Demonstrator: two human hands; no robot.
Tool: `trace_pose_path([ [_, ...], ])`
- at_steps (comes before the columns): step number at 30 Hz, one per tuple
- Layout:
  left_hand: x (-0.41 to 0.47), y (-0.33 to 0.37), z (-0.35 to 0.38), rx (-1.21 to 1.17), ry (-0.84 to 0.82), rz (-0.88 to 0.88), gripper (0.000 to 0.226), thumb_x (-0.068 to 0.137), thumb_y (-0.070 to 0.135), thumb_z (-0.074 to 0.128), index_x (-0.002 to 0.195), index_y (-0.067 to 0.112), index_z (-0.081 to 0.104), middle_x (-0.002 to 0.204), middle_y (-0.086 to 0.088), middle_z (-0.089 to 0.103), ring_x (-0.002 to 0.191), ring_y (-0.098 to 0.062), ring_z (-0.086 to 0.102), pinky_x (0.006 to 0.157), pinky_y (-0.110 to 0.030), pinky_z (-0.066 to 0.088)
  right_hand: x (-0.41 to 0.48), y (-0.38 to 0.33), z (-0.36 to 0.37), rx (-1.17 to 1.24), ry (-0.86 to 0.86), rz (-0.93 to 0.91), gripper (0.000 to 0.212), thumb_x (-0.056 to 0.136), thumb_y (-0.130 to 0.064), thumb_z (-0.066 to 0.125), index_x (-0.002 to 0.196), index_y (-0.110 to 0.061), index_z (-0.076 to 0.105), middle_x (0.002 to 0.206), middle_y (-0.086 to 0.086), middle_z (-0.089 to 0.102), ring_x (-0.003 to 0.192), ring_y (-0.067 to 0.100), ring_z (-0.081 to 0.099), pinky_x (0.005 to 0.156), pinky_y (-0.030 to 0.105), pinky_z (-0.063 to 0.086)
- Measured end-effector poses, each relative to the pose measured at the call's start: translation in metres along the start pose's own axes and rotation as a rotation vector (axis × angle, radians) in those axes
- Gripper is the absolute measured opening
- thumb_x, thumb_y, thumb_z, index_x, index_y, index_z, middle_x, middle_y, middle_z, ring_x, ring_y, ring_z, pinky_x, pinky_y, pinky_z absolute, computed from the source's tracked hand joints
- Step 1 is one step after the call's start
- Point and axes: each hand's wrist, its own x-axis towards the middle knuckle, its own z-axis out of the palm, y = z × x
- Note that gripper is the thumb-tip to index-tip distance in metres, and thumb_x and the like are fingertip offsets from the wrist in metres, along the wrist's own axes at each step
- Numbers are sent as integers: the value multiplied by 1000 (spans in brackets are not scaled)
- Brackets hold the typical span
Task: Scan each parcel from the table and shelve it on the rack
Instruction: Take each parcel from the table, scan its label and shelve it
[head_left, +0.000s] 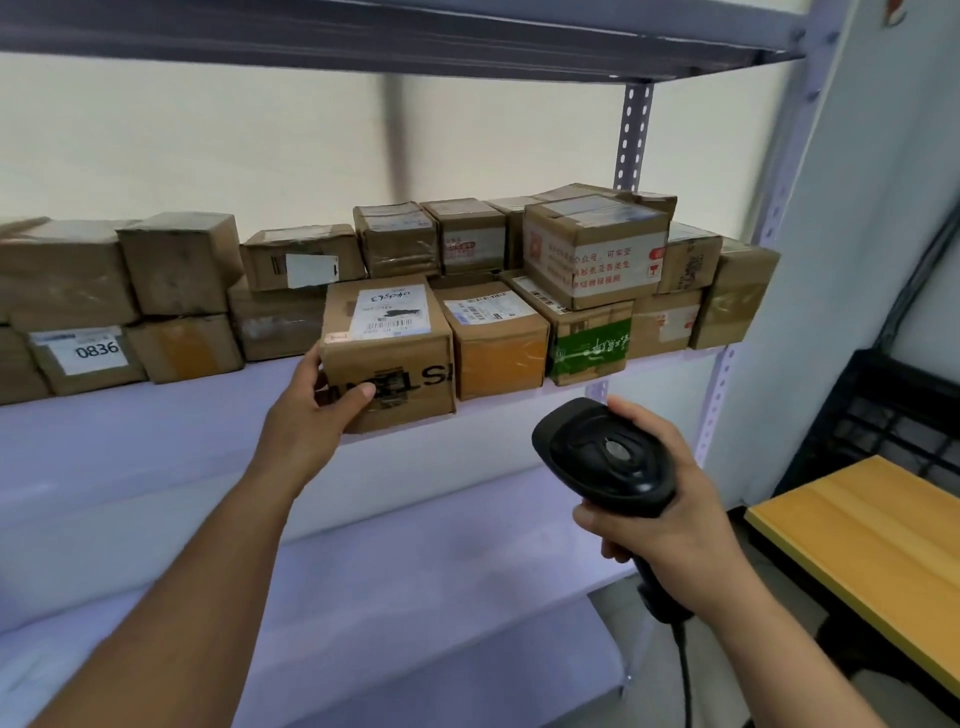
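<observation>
Evidently the left hand (317, 410) clamps the parcel (395, 353) by its near left corner, thumb curled across the front face and fingers wrapped round the side, which gives it leverage to steer the box on the rack shelf (156, 431). The parcel sits just beyond that grip at the shelf's front lip, its far side against the orange-taped box (498, 343), label upward, probably for easy reading. Lower and to the right of the grip, the right hand (670, 514) is closed round the handle of the scanner (608, 457), clear of the boxes, likely ready for the next parcel from the table (883, 525).
</observation>
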Motion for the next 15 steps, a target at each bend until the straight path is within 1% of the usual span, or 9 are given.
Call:
trace_pose_path([
  [3,1,-1,4,24,19,23,66,91,36,63,149,33,31,141,1,52,106,-12,51,90,-31,40,-1,3,5,-9,20,16,88,67,10,82,120,-54,56,110,-20,63,70,22,68,55,35,56],
  [4,0,-2,6,31,26,37,65,92,36,63,149,32,31,141,1,52,105,-12,51,89,-30,39,-2,3,6,-15,27,19,88,67,10,82,121,-54,56,111,-20,62,70,23,67,55,36,57],
  [6,-2,-4,10,40,47,63,64,92,35,62,149,30,32,140,3,53,111,-14,53,88,-29,38,-6,4,9,-26,43,26,88,67,10,82,121,-54,56,112,-19,62,71,25,67,55,37,57],
  [8,-4,-8,14,35,64,101,65,92,34,64,148,29,32,138,5,53,114,-16,55,88,-29,39,-11,4,9,-33,61,35,88,67,11,82,120,-55,57,115,-14,62,71,24,67,54,36,56],
  [9,-5,-11,16,37,77,113,68,90,34,65,148,28,31,139,5,52,115,-17,54,90,-32,40,-14,3,9,-34,68,42,87,68,11,82,119,-55,57,116,-10,62,69,21,67,54,34,55],
  [10,-7,-14,18,42,94,120,72,89,34,68,149,27,29,142,3,50,121,-19,51,95,-35,42,-17,2,8,-35,75,51,87,68,11,81,118,-56,58,117,-6,62,67,18,66,53,31,55],
  [12,-15,-20,22,62,143,132,81,86,36,70,152,22,25,147,-5,44,134,-24,41,106,-45,39,-25,-1,4,-36,90,61,86,68,11,81,117,-57,58,119,0,62,66,13,66,53,29,54],
  [14,-31,-24,27,110,229,151,81,87,37,70,151,15,27,148,-12,40,137,-29,34,109,-50,35,-33,-4,-1,-49,98,59,86,69,10,81,118,-56,57,119,7,62,65,12,65,52,29,53],
  [15,-42,-26,30,137,279,176,79,87,38,70,149,11,30,146,-15,41,135,-31,35,108,-51,35,-38,-5,-3,-55,100,56,86,70,10,81,119,-56,56,119,10,62,64,12,65,52,30,53],
])
